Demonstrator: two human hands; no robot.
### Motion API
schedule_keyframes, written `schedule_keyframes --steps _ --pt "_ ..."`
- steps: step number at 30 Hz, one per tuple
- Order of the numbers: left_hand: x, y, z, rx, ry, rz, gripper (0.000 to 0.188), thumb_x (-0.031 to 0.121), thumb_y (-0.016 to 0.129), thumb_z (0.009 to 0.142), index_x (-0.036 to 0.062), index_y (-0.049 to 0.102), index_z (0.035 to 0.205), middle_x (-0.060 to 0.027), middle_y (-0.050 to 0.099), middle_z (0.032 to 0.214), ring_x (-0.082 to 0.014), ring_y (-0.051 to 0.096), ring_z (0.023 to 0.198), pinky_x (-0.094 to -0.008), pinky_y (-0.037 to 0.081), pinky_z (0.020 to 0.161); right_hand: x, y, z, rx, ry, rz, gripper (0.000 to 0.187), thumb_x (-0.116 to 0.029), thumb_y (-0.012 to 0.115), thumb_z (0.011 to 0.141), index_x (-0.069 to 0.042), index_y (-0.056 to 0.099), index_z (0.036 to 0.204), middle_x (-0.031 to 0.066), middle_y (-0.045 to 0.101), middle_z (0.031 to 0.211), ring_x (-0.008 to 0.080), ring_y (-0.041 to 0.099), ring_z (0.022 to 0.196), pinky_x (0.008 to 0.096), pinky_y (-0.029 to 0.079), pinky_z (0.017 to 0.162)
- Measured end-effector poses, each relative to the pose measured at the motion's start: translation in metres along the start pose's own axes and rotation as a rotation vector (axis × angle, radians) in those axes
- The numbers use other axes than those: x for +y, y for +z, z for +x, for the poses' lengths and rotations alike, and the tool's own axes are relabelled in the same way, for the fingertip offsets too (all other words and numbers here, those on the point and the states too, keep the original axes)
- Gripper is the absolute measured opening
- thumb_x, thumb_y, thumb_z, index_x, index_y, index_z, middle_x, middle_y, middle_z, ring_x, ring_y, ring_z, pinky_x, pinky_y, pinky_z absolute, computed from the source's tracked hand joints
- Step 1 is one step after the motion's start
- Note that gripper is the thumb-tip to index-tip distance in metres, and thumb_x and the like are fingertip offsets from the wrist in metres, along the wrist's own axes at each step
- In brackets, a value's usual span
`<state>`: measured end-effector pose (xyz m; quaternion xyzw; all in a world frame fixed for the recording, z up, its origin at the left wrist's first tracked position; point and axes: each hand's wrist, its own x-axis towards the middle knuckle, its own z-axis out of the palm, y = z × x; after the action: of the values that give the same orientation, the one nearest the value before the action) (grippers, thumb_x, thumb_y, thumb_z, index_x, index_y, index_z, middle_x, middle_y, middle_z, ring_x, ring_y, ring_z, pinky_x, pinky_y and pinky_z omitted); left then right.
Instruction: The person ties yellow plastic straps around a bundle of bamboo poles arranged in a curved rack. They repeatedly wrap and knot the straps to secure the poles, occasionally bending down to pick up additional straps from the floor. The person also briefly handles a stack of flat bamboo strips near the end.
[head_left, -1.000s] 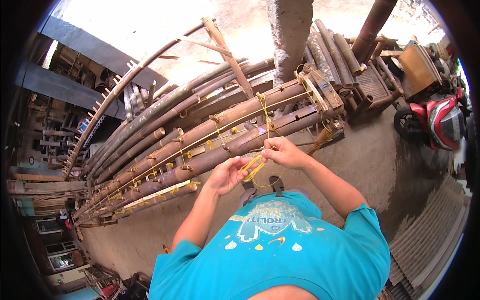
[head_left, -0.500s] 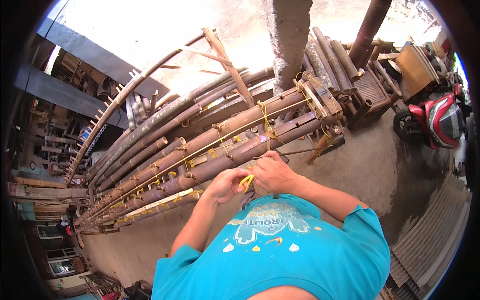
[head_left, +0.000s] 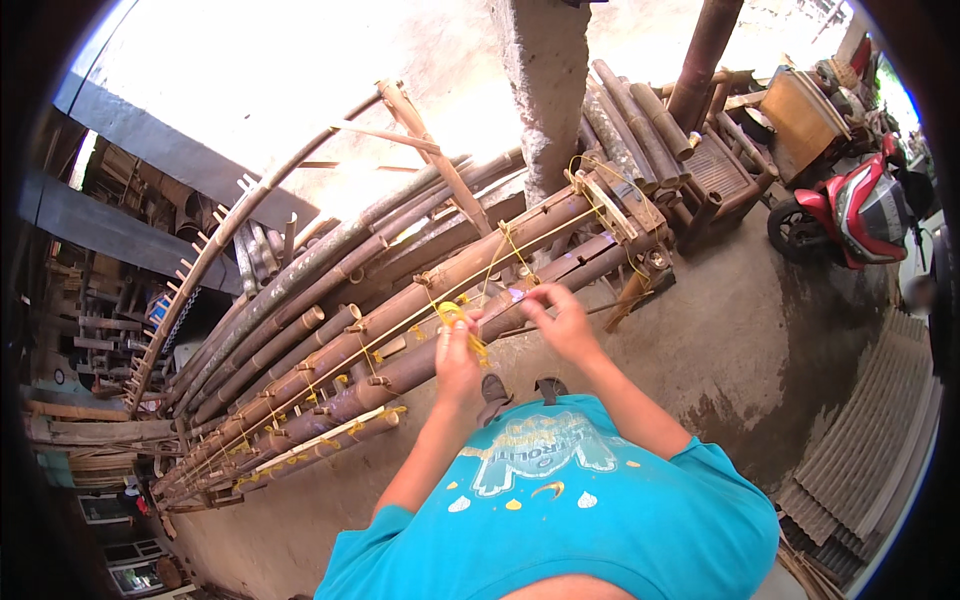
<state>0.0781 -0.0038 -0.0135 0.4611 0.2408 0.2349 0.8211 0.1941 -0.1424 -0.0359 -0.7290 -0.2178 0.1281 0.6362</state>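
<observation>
My left hand is closed around a small bundle of yellow cord, with loops sticking out above and beside the fingers. It is held over the front bamboo pole. My right hand is to its right, thumb and fingers pinched together close to that pole, near a pale purple mark. Whatever it pinches is too small to make out. Behind lies a second long bamboo pole, with a taut yellow line along it and cord ties around it.
A wooden end block sits at the poles' right end, beside a concrete pillar. Stacked bamboo lies behind. A red motorbike stands at right, above corrugated sheets. My shoes are on the concrete floor.
My hands were together near my body with the yellow cord between them. Now they are apart: the left has lifted with the bundle, the right has reached forward to the pole. The view has shifted slightly.
</observation>
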Motion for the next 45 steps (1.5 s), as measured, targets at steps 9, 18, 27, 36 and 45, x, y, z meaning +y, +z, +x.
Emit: schedule_keyframes --steps 9,18,27,36,45 --pt "0.013 -0.003 0.015 -0.013 -0.037 -0.012 0.014 0.019 0.042 0.099 0.0094 0.051 0.094 -0.0057 0.059 0.100 -0.0164 0.055 0.099 -0.0363 0.042 0.093 0.046 -0.003 0.031 0.140 -0.014 -0.200 0.020 -0.014 0.067 0.082 0.001 0.062 0.095 0.0153 0.065 0.089 0.0255 0.065 0.079 0.0339 0.051 0.071" --pt "0.009 -0.012 0.016 -0.030 -0.105 -0.044 0.015 0.020 0.042 0.099 0.0077 0.050 0.095 -0.0070 0.059 0.095 -0.0180 0.057 0.092 -0.0372 0.045 0.090 0.054 -0.008 0.035 0.151 0.004 -0.216 0.017 -0.013 0.062 0.084 0.002 0.062 0.091 0.0163 0.066 0.080 0.0238 0.066 0.071 0.0336 0.051 0.066" --pt "0.012 -0.015 0.018 -0.018 -0.125 -0.075 0.016 0.020 0.042 0.099 0.0066 0.050 0.097 -0.0078 0.060 0.093 -0.0189 0.058 0.089 -0.0373 0.048 0.087 0.046 -0.007 0.037 0.105 0.090 -0.143 0.016 -0.013 0.062 0.083 0.001 0.062 0.090 0.0138 0.068 0.079 0.0182 0.067 0.072 0.0309 0.052 0.067" --pt "0.008 -0.018 0.017 -0.005 -0.141 -0.091 0.015 0.019 0.042 0.099 0.0058 0.050 0.099 -0.0074 0.059 0.092 -0.0195 0.059 0.087 -0.0371 0.049 0.085 0.040 -0.007 0.044 0.132 0.043 -0.248 0.014 -0.013 0.060 0.083 0.001 0.059 0.086 0.0158 0.064 0.079 0.0255 0.065 0.070 0.0351 0.051 0.065" --pt "-0.003 -0.028 0.016 -0.021 -0.167 -0.137 0.016 0.020 0.043 0.099 0.0063 0.050 0.098 -0.0060 0.058 0.093 -0.0175 0.056 0.085 -0.0363 0.049 0.083 0.041 -0.008 0.045 0.047 -0.320 -0.360 0.014 -0.010 0.056 0.085 0.000 0.052 0.094 0.0145 0.054 0.081 0.0315 0.056 0.073 0.0373 0.048 0.069"
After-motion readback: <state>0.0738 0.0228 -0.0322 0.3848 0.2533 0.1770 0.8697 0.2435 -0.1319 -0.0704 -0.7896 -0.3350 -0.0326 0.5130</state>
